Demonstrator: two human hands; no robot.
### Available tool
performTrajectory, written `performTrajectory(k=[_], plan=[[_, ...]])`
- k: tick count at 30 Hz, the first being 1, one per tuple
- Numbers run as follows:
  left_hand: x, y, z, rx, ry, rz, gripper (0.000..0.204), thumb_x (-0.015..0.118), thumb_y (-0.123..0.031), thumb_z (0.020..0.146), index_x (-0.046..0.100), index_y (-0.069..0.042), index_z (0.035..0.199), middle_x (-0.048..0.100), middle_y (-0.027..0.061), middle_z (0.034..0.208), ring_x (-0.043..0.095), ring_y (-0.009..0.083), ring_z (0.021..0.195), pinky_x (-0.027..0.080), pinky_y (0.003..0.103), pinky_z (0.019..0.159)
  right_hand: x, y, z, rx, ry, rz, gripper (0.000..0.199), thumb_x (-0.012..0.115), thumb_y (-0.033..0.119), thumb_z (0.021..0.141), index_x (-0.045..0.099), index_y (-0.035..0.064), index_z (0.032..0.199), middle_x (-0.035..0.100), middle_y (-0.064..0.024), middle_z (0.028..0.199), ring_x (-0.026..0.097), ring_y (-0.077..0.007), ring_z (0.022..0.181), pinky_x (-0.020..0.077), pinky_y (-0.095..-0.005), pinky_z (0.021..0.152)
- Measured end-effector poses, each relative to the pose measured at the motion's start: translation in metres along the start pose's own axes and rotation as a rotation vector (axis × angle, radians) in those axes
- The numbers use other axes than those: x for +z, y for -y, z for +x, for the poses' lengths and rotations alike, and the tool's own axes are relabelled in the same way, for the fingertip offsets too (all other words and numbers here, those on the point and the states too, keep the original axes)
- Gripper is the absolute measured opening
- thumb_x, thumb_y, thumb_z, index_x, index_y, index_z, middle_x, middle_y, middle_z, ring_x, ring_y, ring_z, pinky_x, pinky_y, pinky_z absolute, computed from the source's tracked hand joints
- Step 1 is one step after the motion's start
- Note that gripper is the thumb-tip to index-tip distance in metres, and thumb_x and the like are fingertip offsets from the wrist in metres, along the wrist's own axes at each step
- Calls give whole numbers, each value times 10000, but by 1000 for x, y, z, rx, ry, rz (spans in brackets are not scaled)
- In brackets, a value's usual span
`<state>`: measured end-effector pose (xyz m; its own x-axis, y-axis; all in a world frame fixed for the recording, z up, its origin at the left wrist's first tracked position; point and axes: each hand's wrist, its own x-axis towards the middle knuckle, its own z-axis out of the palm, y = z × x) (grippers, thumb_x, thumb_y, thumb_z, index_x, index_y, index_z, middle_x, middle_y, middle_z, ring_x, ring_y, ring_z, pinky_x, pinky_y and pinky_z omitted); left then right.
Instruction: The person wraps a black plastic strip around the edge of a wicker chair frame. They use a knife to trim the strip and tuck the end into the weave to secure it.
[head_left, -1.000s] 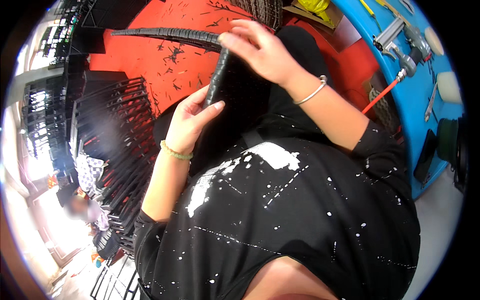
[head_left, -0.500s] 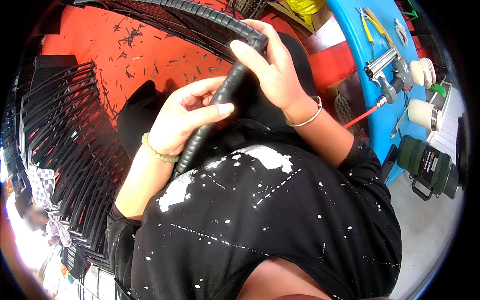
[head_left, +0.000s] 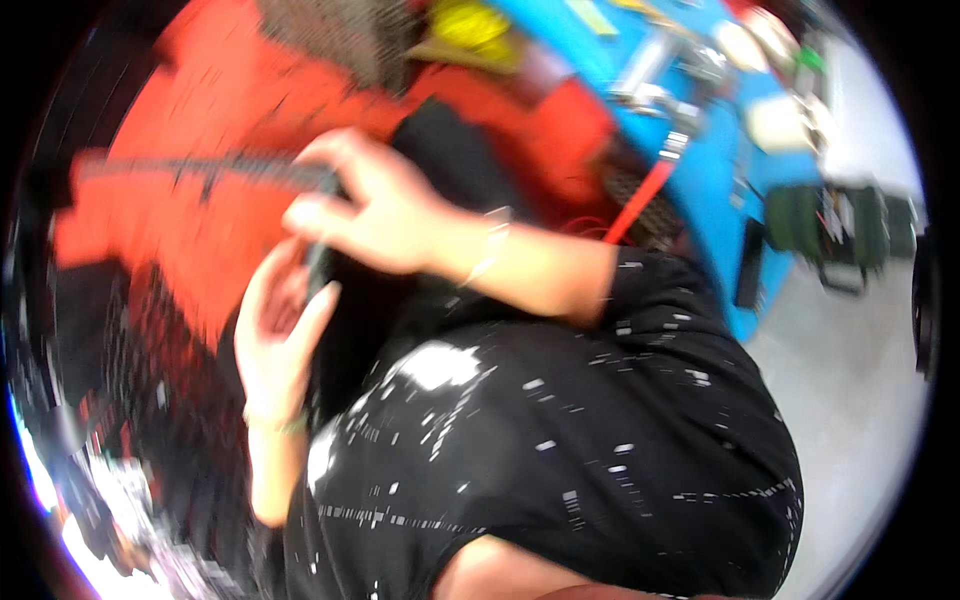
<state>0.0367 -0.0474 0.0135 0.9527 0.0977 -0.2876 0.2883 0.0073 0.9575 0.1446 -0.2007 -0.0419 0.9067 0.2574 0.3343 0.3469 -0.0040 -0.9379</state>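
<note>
Motion smears the whole picture. Across the red floor at the left runs a black frame (head_left: 225, 170), its bar wrapped in black strip, with the bend between my two hands. My right hand (head_left: 375, 210) is closed round the frame near that bend, thumb on the near side. Lower down, my left hand (head_left: 275, 335) curls its thumb and fingers about the lower length of the bar, loosely as far as the blur shows. The bar's lower end disappears against my black clothing.
On the right, a blue table (head_left: 690, 205) bears a grey air tool (head_left: 690, 110) with a red hose (head_left: 640, 200), and a white jar (head_left: 780, 125). A dark green cylindrical device (head_left: 825, 220) stands beside it. Black slatted stacks (head_left: 150, 360) crowd the left; a yellow bag (head_left: 475, 30) lies beyond.
Both hands and the frame have shifted left in the picture, and the frame's far part has swung lower. The view itself has turned, bringing more of the table and green device inward.
</note>
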Motion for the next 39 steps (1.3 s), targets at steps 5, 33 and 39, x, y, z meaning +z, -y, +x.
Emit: performTrajectory(k=[5, 33, 39], plan=[[-30, 28, 17, -133, 81, 10, 282, 584, -112, 986, 608, 30, 1228, 642, 48, 1141, 581, 105, 1030, 454, 248, 921, 10, -33, 5, -54, 8, -18, 451, 725, 309, 825, 571, 22, 1137, 609, -140, 1039, 628, -278, 967, 506, -376, 832], [-7, 16, 27, 121, 156, 534, 349, 720, -141, 900, 564, 14, 1170, 599, 24, 968, 538, 101, 884, 454, 249, 819, -443, -48, -51, 416, -471, -1226, 310, 619, 311, 932, 722, 52, 1067, 733, -133, 936, 685, -216, 861, 524, -360, 808], [-9, 17, 31, 58, 100, 633, 283, 720, -223, 887, 527, -17, 896, 400, -22, 687, 361, 71, 625, 345, 263, 556, -537, -121, -135, 800, -480, -1681, 556, 630, 512, 857, 691, 18, 1105, 685, -228, 1096, 645, -383, 1055, 505, -458, 904]])
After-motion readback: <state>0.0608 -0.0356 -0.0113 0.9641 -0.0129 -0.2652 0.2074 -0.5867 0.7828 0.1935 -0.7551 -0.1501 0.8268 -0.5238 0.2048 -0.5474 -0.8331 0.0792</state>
